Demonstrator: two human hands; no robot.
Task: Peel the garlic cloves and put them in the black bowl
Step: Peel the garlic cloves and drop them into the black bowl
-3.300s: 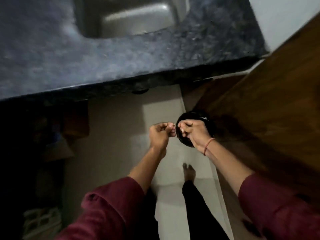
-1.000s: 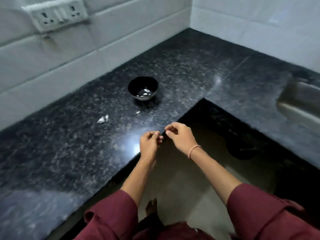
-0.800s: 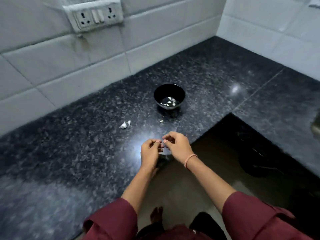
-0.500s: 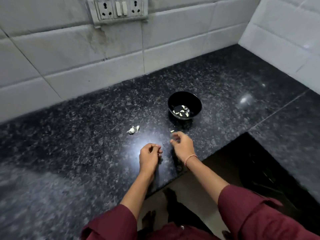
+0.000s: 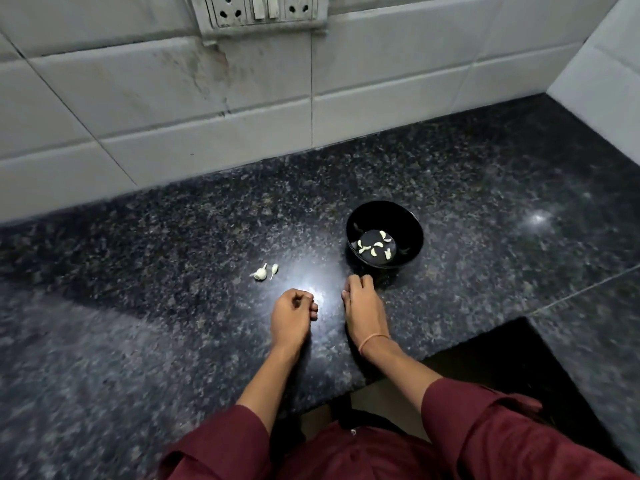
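A black speckled granite countertop (image 5: 138, 341) runs below a white tiled wall (image 5: 173, 98) that carries a switch plate (image 5: 259, 10). Maroon sleeves (image 5: 485, 427) fill the near edge. The left hand (image 5: 291, 318) rests on the stone with its fingers curled in; I cannot tell whether it holds anything. The right hand (image 5: 362, 306), a thin band (image 5: 372, 339) at its wrist, curls its fingertips down onto the counter just in front of the black bowl (image 5: 412, 230); any pinch is hidden. Peeled garlic cloves (image 5: 374, 245) lie in the bowl, and two unpeeled cloves (image 5: 259, 273) sit to its left, beyond the left hand.
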